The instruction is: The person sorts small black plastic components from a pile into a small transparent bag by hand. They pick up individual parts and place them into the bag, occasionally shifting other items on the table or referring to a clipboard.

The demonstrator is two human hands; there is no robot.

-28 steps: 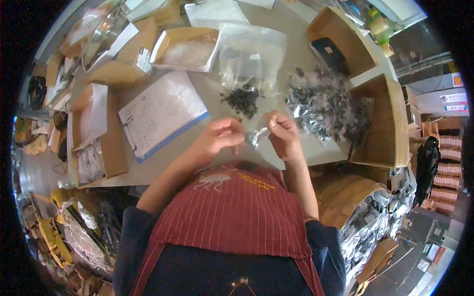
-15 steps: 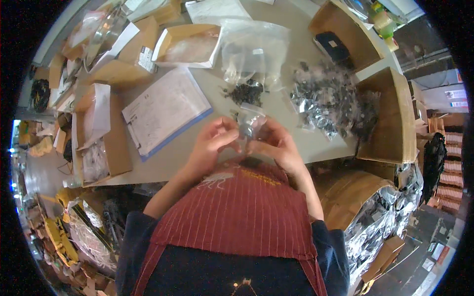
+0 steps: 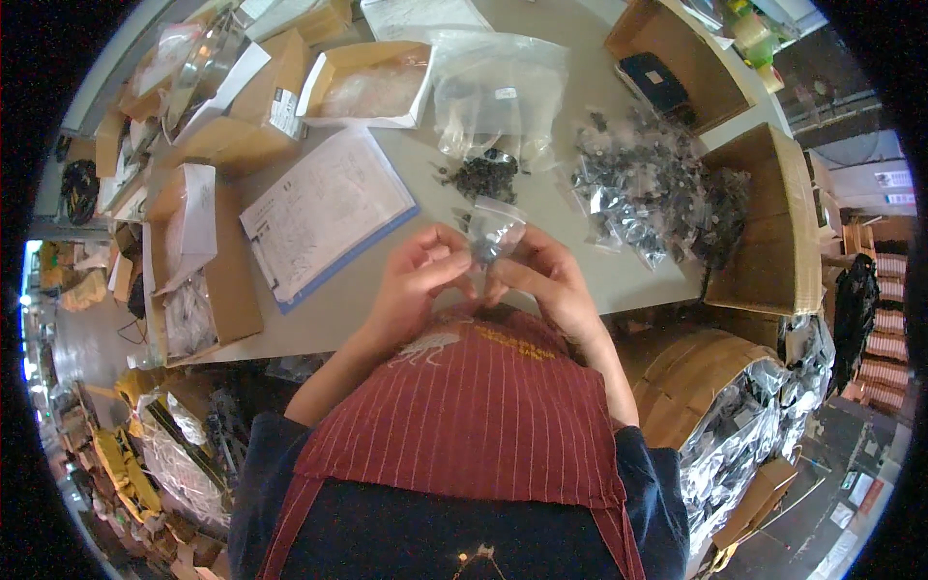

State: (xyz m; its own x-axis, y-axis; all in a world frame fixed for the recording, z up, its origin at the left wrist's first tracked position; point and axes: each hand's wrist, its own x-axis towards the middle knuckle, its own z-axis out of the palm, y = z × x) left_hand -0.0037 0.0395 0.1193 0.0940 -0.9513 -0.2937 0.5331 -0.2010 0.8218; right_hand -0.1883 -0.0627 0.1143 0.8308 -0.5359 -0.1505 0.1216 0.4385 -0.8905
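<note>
A small clear zip bag [image 3: 497,224] with something dark in its lower part is held upright at the table's near edge. My right hand [image 3: 544,277] is closed on its right side, thumb and fingers pinching it low down. On the other side my left hand [image 3: 422,275] pinches the bag's left edge between thumb and curled fingers. Just beyond the bag lies a heap of small black parts [image 3: 486,178]. Behind that heap a large clear plastic bag [image 3: 501,92] lies flat with its mouth toward the parts.
A clipboard with papers [image 3: 324,208] lies left. An open white-edged box [image 3: 372,85] holds clear bags, and another carton [image 3: 232,290] stands near left. Filled small bags [image 3: 633,193] are piled right, against an open carton [image 3: 768,227]. A big carton [image 3: 677,387] stands below the right edge.
The small zip bag has tipped slightly to the right and its top spread a little wider. Both hands stay in nearly the same place, with small finger shifts.
</note>
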